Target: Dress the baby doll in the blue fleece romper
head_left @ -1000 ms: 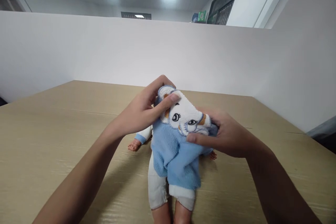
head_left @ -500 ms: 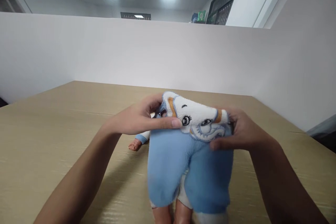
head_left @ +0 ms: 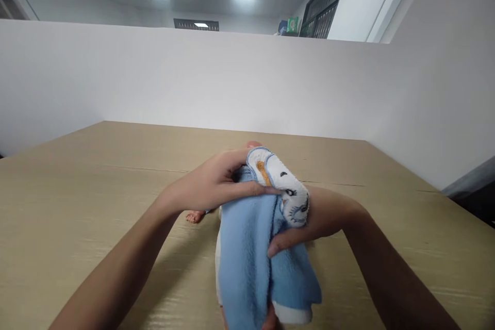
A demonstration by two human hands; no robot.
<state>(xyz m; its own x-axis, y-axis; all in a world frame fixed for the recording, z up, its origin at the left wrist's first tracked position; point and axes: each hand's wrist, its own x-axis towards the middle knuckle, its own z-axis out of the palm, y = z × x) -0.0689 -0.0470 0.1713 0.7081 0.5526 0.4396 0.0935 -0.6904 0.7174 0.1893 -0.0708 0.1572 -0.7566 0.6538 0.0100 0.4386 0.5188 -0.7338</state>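
Note:
Small light-blue fleece pants (head_left: pixel 245 252) hang folded lengthwise between my hands, with a white embroidered cartoon face (head_left: pixel 276 172) at the top. My left hand (head_left: pixel 220 180) pinches the upper left part, thumb lying across the front. At the upper right, my right hand (head_left: pixel 309 221) grips the cloth with its thumb in front; its other fingers are hidden behind. Behind and below the pants lies a doll, mostly covered. Its small hand (head_left: pixel 195 216) shows at the left, and part of its legs (head_left: pixel 269 319) shows under the hem.
The doll lies on a wide tan table (head_left: pixel 116 175). A white partition wall (head_left: pixel 232 80) rises at the table's far edge and along the right. A dark object (head_left: pixel 475 191) stands beyond the right edge.
My right hand has moved left and slightly down, folding the right side of the pants inward, so the embroidered face is now creased. My left hand has barely moved.

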